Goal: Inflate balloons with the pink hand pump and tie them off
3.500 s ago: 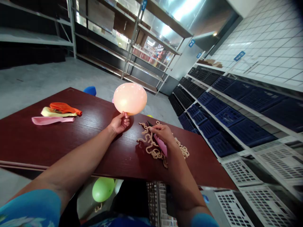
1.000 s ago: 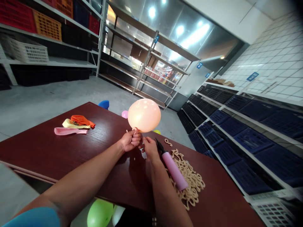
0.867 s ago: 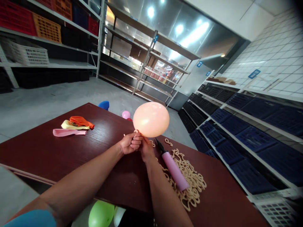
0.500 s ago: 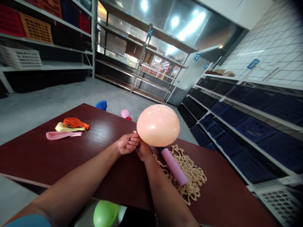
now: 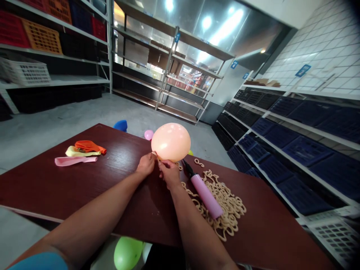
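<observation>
An inflated peach balloon (image 5: pixel 171 141) stands over the dark red table (image 5: pixel 123 210), its neck end down at my fingers. My left hand (image 5: pixel 146 164) pinches the neck at the balloon's lower left. My right hand (image 5: pixel 170 173) is closed just beside it, thumb and fingers pressed together under the balloon; the neck part between the hands is mostly hidden. Right of my right hand lies a pink balloon pump (image 5: pixel 206 197) with a black nozzle, resting on a heap of tan curly cord (image 5: pixel 229 210).
Limp orange (image 5: pixel 90 146), yellow (image 5: pixel 81 151) and pink balloons (image 5: pixel 75 161) lie on the table's left. A green balloon (image 5: pixel 128 252) is below the near edge. Blue (image 5: pixel 120 125) and pink balloons (image 5: pixel 149 134) are beyond the far edge. Shelves with dark blue crates (image 5: pixel 303 157) stand right.
The peach balloon has moved left and looks smaller in view. My hands have drawn slightly apart, my right hand turning so its fingers show. The pump's black nozzle is uncovered now.
</observation>
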A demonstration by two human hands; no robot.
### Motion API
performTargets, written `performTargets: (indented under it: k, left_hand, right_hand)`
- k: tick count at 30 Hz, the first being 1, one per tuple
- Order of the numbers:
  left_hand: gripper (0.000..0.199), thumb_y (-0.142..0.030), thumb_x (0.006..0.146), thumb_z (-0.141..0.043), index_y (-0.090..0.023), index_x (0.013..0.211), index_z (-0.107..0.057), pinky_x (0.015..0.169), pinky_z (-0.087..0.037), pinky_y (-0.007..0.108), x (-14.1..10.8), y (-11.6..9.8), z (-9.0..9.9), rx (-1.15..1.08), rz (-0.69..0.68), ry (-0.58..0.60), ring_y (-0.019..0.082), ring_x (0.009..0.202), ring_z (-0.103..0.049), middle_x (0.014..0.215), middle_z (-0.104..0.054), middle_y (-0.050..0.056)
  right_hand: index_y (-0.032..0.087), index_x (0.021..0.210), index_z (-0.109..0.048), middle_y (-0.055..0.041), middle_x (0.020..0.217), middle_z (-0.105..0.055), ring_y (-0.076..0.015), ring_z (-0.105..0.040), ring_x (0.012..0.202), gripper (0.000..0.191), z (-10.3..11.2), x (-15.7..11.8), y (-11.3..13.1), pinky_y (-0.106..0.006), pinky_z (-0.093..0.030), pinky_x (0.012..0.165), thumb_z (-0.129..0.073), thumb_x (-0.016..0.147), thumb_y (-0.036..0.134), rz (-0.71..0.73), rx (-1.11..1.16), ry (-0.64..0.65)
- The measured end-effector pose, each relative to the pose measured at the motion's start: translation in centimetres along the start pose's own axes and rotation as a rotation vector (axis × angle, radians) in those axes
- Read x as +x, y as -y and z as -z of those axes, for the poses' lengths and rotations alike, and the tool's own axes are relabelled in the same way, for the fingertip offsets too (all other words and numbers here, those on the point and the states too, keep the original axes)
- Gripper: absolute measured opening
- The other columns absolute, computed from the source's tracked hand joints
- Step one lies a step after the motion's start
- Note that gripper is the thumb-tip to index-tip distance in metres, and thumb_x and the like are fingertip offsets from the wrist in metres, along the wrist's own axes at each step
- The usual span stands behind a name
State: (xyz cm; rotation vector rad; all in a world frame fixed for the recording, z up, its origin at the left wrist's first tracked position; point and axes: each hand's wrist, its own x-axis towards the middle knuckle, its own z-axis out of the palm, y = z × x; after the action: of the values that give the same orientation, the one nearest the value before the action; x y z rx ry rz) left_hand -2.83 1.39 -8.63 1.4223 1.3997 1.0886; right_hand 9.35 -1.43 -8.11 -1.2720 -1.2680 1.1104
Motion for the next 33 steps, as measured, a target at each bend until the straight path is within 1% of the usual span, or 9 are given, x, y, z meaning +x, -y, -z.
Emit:
performTargets:
  k: [4, 8, 12, 15, 17, 20, 22, 28, 33]
  left_hand:
    - [0.039, -0.04, 0.088, -0.026, -0.02, 0.065, -0.05, 0.056, -0.035, 0.027, 0.1, 0.0, 0.3, 0.313, -0.034, -0.091, 0.016, 0.061, -0.053, 0.065, -0.057, 0.005]
    - [0.035, -0.035, 0.088, -0.028, -0.02, 0.073, -0.056, 0.063, -0.039, 0.027, -0.1, -0.2, -0.1, 0.364, -0.088, -0.03, 0.018, 0.07, -0.057, 0.073, -0.062, 0.006]
    - [0.03, -0.031, 0.088, -0.032, -0.02, 0.084, -0.06, 0.07, -0.042, 0.027, -0.4, -0.1, -0.6, 0.326, -0.162, 0.005, 0.018, 0.078, -0.059, 0.084, -0.065, 0.006]
    - [0.031, -0.031, 0.088, -0.031, -0.019, 0.088, -0.06, 0.071, -0.042, 0.028, -0.6, -0.1, -0.8, 0.314, -0.165, 0.013, 0.018, 0.077, -0.06, 0.084, -0.066, 0.007]
    - [0.033, -0.033, 0.089, -0.03, -0.019, 0.088, -0.06, 0.071, -0.042, 0.028, -0.7, -0.1, -0.9, 0.316, -0.168, 0.014, 0.018, 0.077, -0.06, 0.084, -0.065, 0.008]
    - [0.034, -0.035, 0.09, -0.028, -0.019, 0.089, -0.059, 0.07, -0.042, 0.027, -1.0, -0.2, -0.9, 0.307, -0.186, 0.026, 0.017, 0.077, -0.059, 0.085, -0.065, 0.007]
    - [0.034, -0.035, 0.09, -0.028, -0.019, 0.089, -0.058, 0.068, -0.041, 0.026, -1.1, -0.3, -0.8, 0.315, -0.206, 0.059, 0.017, 0.075, -0.059, 0.084, -0.064, 0.007]
    - [0.035, -0.034, 0.09, -0.026, -0.018, 0.082, -0.057, 0.066, -0.038, 0.027, -1.3, -0.5, -0.7, 0.418, -0.262, 0.085, 0.017, 0.07, -0.056, 0.078, -0.062, 0.008]
    - [0.035, -0.035, 0.09, -0.027, -0.016, 0.077, -0.055, 0.064, -0.038, 0.028, -1.3, -0.7, -1.2, 0.292, -0.244, 0.08, 0.017, 0.066, -0.054, 0.073, -0.061, 0.008]
  right_hand:
    - [0.023, 0.079, -0.065, 0.0026, 0.058, -0.058, -0.0129, -0.054, 0.054, 0.016, 0.2, -0.3, 0.2, -0.024, -0.045, 0.054, -0.057, 0.074, 0.035, 0.259, -0.267, 0.014]
    - [0.023, 0.084, -0.063, -0.0028, 0.081, -0.063, -0.0166, -0.056, 0.078, 0.017, 0.6, -0.5, 1.2, -0.029, -0.044, 0.077, -0.047, 0.081, 0.026, 0.513, -0.461, 0.013]
    - [0.021, 0.084, -0.064, -0.0059, 0.088, -0.057, -0.0175, -0.054, 0.085, 0.019, 1.0, -0.6, 2.0, -0.031, -0.044, 0.081, -0.046, 0.081, 0.024, 0.607, -0.482, -0.027]
    - [0.022, 0.084, -0.065, -0.0046, 0.087, -0.059, -0.0164, -0.056, 0.08, 0.015, 1.0, -0.6, 2.0, -0.031, -0.047, 0.076, -0.052, 0.079, 0.027, 0.551, -0.391, -0.076]
    - [0.022, 0.086, -0.064, -0.0021, 0.08, -0.061, -0.014, -0.057, 0.066, 0.015, 0.9, -0.6, 1.9, -0.028, -0.049, 0.061, -0.057, 0.076, 0.031, 0.389, -0.253, -0.085]
    - [0.021, 0.084, -0.062, 0.0017, 0.066, -0.061, -0.01, -0.052, 0.045, 0.022, 0.8, -0.4, 1.8, -0.021, -0.04, 0.037, -0.064, 0.07, 0.037, 0.112, -0.044, -0.048]
    - [0.02, 0.08, -0.06, 0.0033, 0.06, -0.059, -0.0093, -0.051, 0.041, 0.024, 0.8, -0.3, 1.7, -0.018, -0.034, 0.031, -0.068, 0.065, 0.038, 0.023, 0.04, -0.009]
    - [0.02, 0.071, -0.052, 0.0073, 0.045, -0.05, -0.0078, -0.046, 0.037, 0.025, 0.7, -0.2, 1.3, -0.016, -0.031, 0.032, -0.064, 0.069, 0.042, -0.008, 0.068, 0.057]
    - [0.022, 0.073, -0.052, 0.0057, 0.05, -0.055, -0.0103, -0.051, 0.046, 0.022, 0.6, 0.2, 0.5, -0.02, -0.038, 0.041, -0.06, 0.072, 0.043, 0.082, -0.001, -0.07]
